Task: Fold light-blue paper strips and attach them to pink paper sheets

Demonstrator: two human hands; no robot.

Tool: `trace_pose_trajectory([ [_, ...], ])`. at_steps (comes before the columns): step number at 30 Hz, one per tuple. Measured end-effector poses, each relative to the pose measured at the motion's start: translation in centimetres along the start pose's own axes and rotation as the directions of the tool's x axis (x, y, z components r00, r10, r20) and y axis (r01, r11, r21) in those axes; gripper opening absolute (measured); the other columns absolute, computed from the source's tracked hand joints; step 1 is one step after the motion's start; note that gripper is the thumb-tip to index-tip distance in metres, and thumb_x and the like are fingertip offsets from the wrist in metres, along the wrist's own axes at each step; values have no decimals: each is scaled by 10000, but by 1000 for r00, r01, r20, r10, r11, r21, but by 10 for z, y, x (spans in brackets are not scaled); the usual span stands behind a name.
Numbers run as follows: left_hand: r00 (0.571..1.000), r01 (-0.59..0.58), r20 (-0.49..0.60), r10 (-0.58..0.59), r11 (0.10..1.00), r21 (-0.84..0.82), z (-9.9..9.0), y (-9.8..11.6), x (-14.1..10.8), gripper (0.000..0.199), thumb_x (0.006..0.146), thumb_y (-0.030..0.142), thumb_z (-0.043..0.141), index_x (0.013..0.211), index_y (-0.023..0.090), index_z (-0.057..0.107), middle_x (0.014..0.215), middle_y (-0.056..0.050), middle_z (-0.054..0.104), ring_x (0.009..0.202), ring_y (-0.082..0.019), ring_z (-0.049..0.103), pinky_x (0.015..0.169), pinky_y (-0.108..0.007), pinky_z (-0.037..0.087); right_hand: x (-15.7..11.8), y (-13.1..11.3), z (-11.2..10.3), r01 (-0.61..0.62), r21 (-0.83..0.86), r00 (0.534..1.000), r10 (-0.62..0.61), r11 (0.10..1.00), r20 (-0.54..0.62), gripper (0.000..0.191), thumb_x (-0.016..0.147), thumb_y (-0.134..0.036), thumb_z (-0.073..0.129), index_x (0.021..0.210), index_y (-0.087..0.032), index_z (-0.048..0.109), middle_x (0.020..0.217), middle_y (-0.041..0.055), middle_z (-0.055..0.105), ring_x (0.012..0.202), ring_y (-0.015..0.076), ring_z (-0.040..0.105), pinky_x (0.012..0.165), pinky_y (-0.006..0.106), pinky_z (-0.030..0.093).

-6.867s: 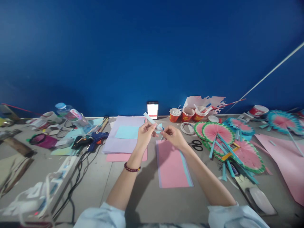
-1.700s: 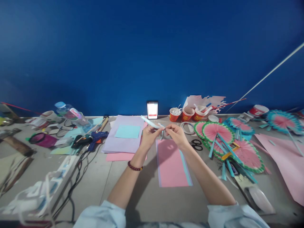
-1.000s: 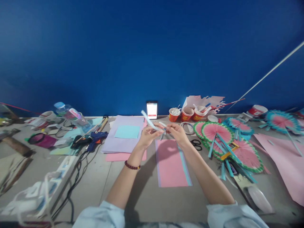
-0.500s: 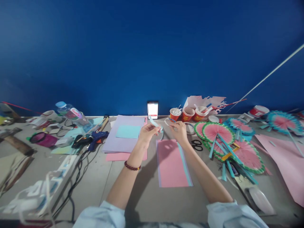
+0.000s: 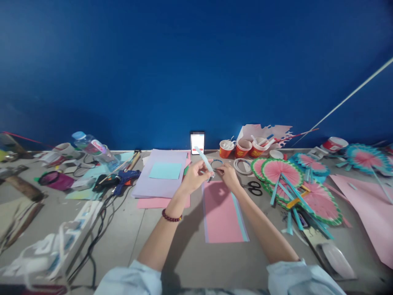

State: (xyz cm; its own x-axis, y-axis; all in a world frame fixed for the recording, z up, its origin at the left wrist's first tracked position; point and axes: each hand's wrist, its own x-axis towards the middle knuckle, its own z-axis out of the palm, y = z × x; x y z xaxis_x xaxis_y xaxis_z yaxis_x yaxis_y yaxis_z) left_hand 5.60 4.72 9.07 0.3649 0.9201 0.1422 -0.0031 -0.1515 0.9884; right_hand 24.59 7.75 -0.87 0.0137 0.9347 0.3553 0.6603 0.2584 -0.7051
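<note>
My left hand (image 5: 195, 177) pinches a pale blue strip (image 5: 203, 157) that sticks up in front of the phone. Beside it on the right, my right hand (image 5: 227, 175) has its fingers closed near a thin ring-shaped item (image 5: 216, 162); what its fingertips hold is too small to make out. Below both hands a pink sheet (image 5: 221, 213) with lilac and blue edges lies on the table. A roll of white tape (image 5: 242, 166) and black scissors (image 5: 254, 188) lie to the right of my right hand.
A phone (image 5: 197, 143) leans on the blue wall. Red cups (image 5: 243, 148) stand behind the tape roll. Watermelon-patterned paper fans (image 5: 282, 172) spread over the right. Lilac sheets (image 5: 159, 186), a glue gun (image 5: 126, 178), a bottle (image 5: 100, 149) and a power strip (image 5: 76, 233) lie left.
Both hands have come slightly lower, and my left hand has shifted right. The blue strip now points up more visibly. The white roll beside my right hand is more exposed.
</note>
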Motion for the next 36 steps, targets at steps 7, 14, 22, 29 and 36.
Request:
trace_pose_trajectory([
  [7, 995, 0, 102, -4, 999, 39, -5, -1, -1, 668, 772, 242, 676, 1391, 225, 427, 850, -12, 661, 748, -131, 604, 710, -259, 487, 5, -20, -9, -71, 152, 997, 73, 986, -5, 203, 771, -261, 562, 802, -147, 727, 819, 97, 709, 676, 185, 620, 684, 323, 488],
  [14, 995, -40, 96, 33, 997, 69, -4, 2, -2, 700, 763, 284, 706, 1393, 248, 404, 779, 11, 622, 698, -126, 583, 645, -227, 471, 2, -77, -37, -210, 580, 976, 137, 787, 167, 354, 785, -502, 602, 812, -168, 717, 774, 55, 702, 698, 165, 620, 608, 265, 480],
  [22, 996, -87, 9, 86, 994, 61, -4, -2, 1, 580, 727, 354, 748, 1256, 256, 532, 948, -40, 595, 756, -128, 589, 628, -213, 475, -10, -95, -44, 218, 136, 966, -193, 966, -173, 164, 872, -288, 573, 833, -202, 707, 851, 71, 688, 774, 189, 606, 722, 330, 495],
  [29, 976, -218, -2, 219, 972, -85, -3, 9, -3, 257, 747, 333, 744, 902, 188, 601, 960, -51, 569, 818, -149, 600, 741, -278, 499, -19, -79, -44, 497, -293, 801, -562, 817, -207, 228, 926, -218, 510, 1032, -222, 712, 926, 86, 706, 833, 194, 656, 802, 315, 511],
  [36, 918, -397, -2, 397, 918, -26, -5, 14, -4, 204, 796, 361, 692, 718, 183, 628, 889, -77, 590, 860, -200, 587, 786, -340, 476, -15, -83, -40, 464, -112, 783, -466, 879, -412, 210, 903, -226, 538, 1055, -262, 679, 928, 73, 713, 874, 207, 677, 838, 355, 547],
])
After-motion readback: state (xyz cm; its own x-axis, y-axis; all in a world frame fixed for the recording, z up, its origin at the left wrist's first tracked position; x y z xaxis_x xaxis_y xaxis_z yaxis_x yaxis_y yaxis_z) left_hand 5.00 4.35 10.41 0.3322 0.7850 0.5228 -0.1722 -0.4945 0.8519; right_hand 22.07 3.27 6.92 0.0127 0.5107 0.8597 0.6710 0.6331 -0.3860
